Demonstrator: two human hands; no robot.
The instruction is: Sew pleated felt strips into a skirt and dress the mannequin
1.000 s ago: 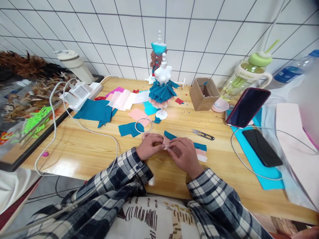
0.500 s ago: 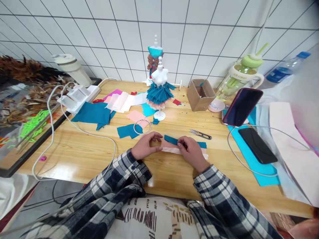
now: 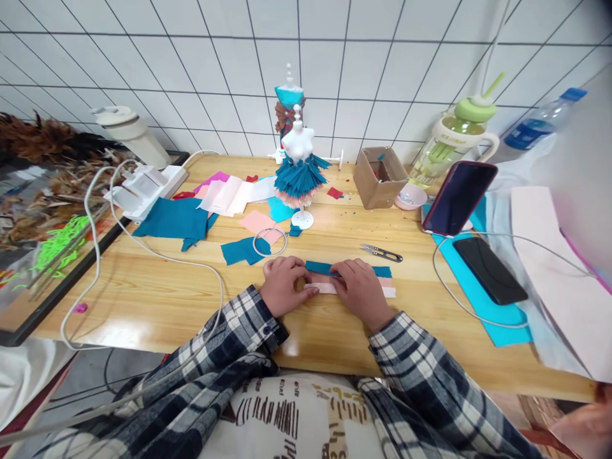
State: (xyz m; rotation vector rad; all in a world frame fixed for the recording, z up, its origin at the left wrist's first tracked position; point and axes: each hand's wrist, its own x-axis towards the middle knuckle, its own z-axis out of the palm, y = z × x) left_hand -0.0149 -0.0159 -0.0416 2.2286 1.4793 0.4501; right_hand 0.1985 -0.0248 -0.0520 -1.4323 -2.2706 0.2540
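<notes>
Nearest, the left hand point(image 3: 283, 288) has its thumb at the left end of a white strip point(image 3: 325, 289), thumb and curled fingers parted. The right hand point(image 3: 362, 292) rests over the strip's middle, fingers bunched; whether they pinch cloth I cannot tell. The 2 hands were together 1 s ago; now they are apart and the white shows flat between them — so the layers seem spread rather than gathered up. Just beyond it run a pink strip point(image 3: 386, 282) and a teal strip point(image 3: 319, 267). Farther lie thread snips point(image 3: 389, 254) and a metal ring point(image 3: 270, 255) — then a dress form point(image 3: 299, 143) in a teal skirt point(image 3: 300, 177).
</notes>
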